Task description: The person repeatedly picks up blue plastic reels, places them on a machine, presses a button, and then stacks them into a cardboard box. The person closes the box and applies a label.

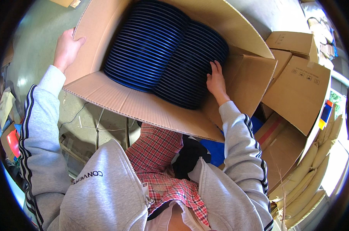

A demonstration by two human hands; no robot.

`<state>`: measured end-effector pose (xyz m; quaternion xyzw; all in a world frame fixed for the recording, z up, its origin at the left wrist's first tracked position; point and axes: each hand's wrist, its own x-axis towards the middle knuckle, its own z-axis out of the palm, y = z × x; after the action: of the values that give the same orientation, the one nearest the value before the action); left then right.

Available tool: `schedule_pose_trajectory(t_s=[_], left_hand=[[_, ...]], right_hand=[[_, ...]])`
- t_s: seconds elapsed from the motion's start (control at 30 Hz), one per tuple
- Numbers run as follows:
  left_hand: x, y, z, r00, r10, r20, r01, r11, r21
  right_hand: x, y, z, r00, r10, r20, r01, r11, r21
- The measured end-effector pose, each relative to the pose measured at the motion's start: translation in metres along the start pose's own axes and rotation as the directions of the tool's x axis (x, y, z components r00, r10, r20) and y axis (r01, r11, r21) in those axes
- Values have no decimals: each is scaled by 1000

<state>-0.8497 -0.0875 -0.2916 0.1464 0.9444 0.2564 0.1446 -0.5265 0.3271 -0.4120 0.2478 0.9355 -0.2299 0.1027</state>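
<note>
Flap (90, 44) of the box (136, 104) is gripped w/ L hand (68, 48); R hand (216, 82) is laid on dark ribbed stacks (163, 57) inside, tho whether they're held can't be told tbh.

Greenish floor (39, 42), sunlit patch (286, 17), bright daylight (342, 165) at right
</note>
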Motion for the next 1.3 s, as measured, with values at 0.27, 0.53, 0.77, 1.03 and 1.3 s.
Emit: schedule_pose_trajectory(t_s=[0.27, 0.53, 0.77, 1.03, 1.3], left_hand=[[-3, 0, -1, 1000, 21, -5, -21, 1000, -3], [-3, 5, -2, 1000, -2, -13, 2, 1000, 11], [-3, 6, -1, 999, 29, -22, -29, 1000, 8], [-3, 4, -1, 1000, 0, -11, 0, 1000, 8], [-6, 12, -3, 1000, -20, -12, 20, 1000, 1]], right_hand=[[11, 1, 1, 999, 17, -41, -15, 999, 45], [19, -2, -8, 996, 90, 21, -90, 996, -3], [23, 10, -3, 997, 1, -74, 0, 1000, 13], [32, 4, -4, 993, 84, -82, -78, 994, 74], [43, 6, -9, 994, 77, -79, -74, 997, 38]])
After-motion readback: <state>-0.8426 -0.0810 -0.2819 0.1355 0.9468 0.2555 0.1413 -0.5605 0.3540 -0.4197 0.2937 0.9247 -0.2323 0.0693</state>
